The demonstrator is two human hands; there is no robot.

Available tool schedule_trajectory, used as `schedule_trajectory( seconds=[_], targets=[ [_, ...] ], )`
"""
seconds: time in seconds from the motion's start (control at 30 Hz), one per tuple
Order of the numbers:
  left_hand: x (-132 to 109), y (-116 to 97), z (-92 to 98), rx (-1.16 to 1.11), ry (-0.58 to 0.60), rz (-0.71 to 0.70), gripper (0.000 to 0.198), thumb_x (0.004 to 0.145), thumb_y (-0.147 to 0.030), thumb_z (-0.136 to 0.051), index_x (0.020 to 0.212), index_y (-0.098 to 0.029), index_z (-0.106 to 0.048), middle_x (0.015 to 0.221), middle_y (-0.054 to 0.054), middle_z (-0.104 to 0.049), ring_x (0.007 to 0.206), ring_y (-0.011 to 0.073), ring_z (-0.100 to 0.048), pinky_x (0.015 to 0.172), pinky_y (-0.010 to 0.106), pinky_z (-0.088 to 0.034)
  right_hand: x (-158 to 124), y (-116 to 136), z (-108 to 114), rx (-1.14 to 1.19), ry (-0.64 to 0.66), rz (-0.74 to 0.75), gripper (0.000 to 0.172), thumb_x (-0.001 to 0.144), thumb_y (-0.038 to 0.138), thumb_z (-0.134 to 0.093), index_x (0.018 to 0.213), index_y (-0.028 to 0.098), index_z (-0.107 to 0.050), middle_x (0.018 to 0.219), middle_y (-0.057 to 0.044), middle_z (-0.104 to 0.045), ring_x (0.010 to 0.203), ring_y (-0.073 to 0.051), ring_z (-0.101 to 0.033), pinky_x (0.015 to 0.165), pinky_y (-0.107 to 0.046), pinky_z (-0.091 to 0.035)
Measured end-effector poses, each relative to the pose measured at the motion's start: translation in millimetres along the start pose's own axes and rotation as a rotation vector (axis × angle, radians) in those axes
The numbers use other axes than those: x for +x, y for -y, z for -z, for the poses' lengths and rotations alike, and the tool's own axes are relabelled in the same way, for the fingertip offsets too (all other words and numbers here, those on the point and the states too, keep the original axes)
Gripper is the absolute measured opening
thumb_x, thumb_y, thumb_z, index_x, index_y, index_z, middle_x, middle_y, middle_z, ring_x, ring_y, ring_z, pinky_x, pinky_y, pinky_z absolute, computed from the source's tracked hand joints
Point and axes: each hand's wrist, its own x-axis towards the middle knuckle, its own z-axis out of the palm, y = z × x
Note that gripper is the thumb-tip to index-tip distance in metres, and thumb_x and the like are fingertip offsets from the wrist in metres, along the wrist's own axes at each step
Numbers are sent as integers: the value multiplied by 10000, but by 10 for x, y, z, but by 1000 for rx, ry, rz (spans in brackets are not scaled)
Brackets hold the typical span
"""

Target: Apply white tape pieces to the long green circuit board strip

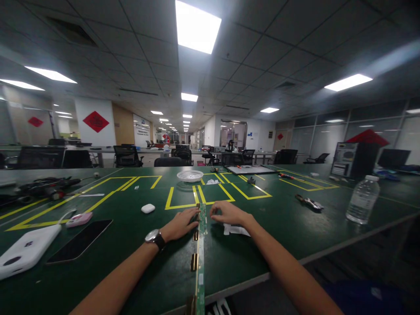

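Hands (182, 224) (228, 213) pinching circuit strip (202, 218), paper scrap (235, 229) beside, bottle (362, 199) right.

A big green table (138, 245) has yellow tape lines. On it lie a long thin circuit board (201, 258), a black phone (80, 240), a white power bank (26, 250), a pink case (79, 219), a white earbud case (148, 208), a white basket (190, 176) and a water bottle (363, 199).

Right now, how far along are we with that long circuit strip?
Done: the circuit strip lies flat on the green table. In hand: left hand and right hand press at its far end. Left: white scrap beside it and the pliers lie untouched.
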Motion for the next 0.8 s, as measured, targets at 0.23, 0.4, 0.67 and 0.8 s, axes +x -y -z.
schedule_trajectory(
  seconds=[0.23,0.4,0.67,0.8],
  targets=[
    [-42,-126,77,24,103,-34,469,957,-487,-460,1368,-262,-473,1492,92,-423,1361,293,-384,1059,481,-315,-112,-242,40,-9,177,-149,442,682,370,-751,1061,159,-664,955,-54,-632,812,-176,-571,690,-260,-452],
    [-41,-128,82,49,91,-37,468,953,-502,-463,1345,-252,-502,1462,95,-459,1336,292,-413,1054,457,-325,-85,-282,5,40,159,-176,406,706,250,-697,1095,149,-640,949,-49,-646,797,-157,-574,687,-245,-449],
    [-10,-108,4,26,61,-93,586,959,-485,-461,1481,-276,-297,1571,84,-278,1415,289,-294,1098,470,-258,-19,-169,-102,65,83,-128,211,725,168,-642,933,142,-662,819,-24,-645,699,-133,-564,626,-220,-423],
    [7,-83,-55,-3,109,-98,529,977,-497,-419,1454,-281,-348,1517,79,-389,1382,286,-359,1090,474,-267,54,-91,-207,68,16,-118,246,747,192,-659,989,149,-650,811,-20,-645,708,-136,-569,648,-224,-430]
  ],
)
